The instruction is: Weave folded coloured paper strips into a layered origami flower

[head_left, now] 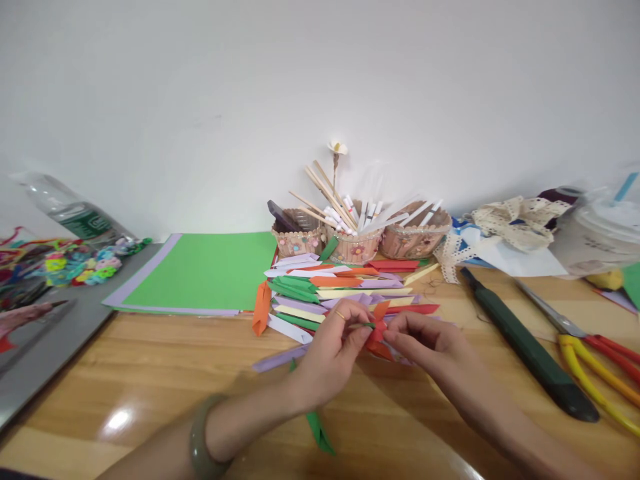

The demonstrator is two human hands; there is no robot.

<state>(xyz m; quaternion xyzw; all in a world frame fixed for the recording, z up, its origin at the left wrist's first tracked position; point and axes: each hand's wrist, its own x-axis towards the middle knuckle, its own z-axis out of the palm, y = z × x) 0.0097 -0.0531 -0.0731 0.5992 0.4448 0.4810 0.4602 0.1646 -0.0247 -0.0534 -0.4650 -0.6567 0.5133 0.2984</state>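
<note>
Close together over the wooden table (185,373), both my hands are closed on a small red-orange folded paper piece (379,330). My left hand (337,353), with a ring on one finger, pinches it from the left; a bit of green shows at the fingertips. From the right, my right hand (433,340) pinches its edge between thumb and fingers. Beneath my left wrist a green paper strip (319,433) sticks out; whether it is held or lying there I cannot tell. Behind my hands lie several folded paper strips (340,281) in purple, white, green, orange, yellow and red.
Green paper sheets (220,267) lie left of the strips. Decorated baskets (354,247) with sticks and pens stand by the wall. At right are a dark green cutter (530,353), scissors (575,333) and a lidded cup (600,233). Another person's hand (23,319) shows far left.
</note>
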